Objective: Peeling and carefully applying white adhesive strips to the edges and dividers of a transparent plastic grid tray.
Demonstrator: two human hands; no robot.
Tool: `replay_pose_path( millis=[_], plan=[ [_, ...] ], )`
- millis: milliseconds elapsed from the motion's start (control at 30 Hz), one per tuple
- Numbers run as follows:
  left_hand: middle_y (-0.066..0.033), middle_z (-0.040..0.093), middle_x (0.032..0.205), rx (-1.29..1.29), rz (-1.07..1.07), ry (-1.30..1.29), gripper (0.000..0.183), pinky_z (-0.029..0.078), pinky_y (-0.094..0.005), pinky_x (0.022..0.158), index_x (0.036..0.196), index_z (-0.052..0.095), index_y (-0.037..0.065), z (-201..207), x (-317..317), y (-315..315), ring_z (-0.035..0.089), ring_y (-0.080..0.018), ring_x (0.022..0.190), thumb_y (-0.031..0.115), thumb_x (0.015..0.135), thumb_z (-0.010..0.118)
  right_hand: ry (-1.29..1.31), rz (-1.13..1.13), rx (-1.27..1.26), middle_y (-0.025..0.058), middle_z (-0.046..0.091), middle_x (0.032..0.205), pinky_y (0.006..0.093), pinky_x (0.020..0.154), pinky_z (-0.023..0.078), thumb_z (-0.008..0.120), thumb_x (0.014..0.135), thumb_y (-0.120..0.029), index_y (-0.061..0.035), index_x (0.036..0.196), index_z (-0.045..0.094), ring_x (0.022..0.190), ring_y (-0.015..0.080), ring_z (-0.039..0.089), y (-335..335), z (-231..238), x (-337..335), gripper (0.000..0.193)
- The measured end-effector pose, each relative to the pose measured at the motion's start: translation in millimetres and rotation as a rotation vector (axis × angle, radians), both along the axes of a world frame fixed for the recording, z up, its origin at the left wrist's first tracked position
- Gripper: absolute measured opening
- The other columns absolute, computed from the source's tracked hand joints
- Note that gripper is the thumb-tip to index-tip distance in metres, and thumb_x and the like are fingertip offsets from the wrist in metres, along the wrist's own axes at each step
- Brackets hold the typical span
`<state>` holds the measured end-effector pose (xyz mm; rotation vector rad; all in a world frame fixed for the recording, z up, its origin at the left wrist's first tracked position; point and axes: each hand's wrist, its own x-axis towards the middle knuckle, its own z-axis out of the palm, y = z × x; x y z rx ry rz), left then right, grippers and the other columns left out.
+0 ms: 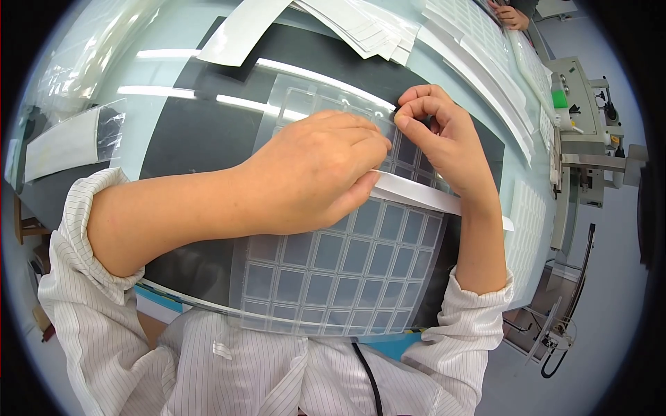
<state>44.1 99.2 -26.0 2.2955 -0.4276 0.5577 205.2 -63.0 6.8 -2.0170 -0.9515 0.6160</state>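
Note:
A clear plastic sheet with a grid of rectangular cells [319,252] lies in front of me on a dark mat [187,139]. My left hand [319,170] is closed above the sheet, thumb and fingers pinching the end of a white strip [416,193]. That strip runs rightward across the grid and passes under my right wrist. My right hand [444,135] hovers over the sheet's far right part, its thumb and index finger pressed together. Whatever is in that pinch is too small to make out. My left hand and forearm hide the middle of the sheet.
At the far side lie fanned white paper strips [368,31]. A clear bag with a white sheet [66,149] rests at left. More gridded sheets [479,48] line the right side. Another person's hand [512,17] shows at top right, near a beige machine [579,97].

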Motion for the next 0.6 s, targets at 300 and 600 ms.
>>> replay_pose_path(
  millis=[300, 600],
  plan=[
    [-0.0156, 0.068, 0.117, 0.006, -0.002, 0.002, 0.011, 0.05, -0.0441, 0.096, 0.094, 0.06, 0.002, -1, 0, 1, 0.063, -0.0332, 0.114, 0.005, 0.085, 0.067, -0.133, 0.047, -0.014, -0.0037, 0.058, 0.108, 0.0203, 0.07, 0.034, 0.075, 0.085, -0.016, -0.0046, 0.085, 0.069, 0.08, 0.0036, 0.043, 1, 2, -2, 0.013],
    [-0.0156, 0.068, 0.116, 0.02, 0.005, 0.014, 0.013, 0.051, -0.0435, 0.094, 0.095, 0.061, 0.001, 0, -1, 1, 0.064, -0.0333, 0.112, 0.005, 0.084, 0.067, -0.346, -0.003, 0.003, 0.0004, 0.06, 0.104, 0.0232, 0.071, 0.037, 0.073, 0.086, -0.014, -0.003, 0.082, 0.066, 0.081, 0.0085, 0.049, 7, -4, -12, 0.013]
  ],
)
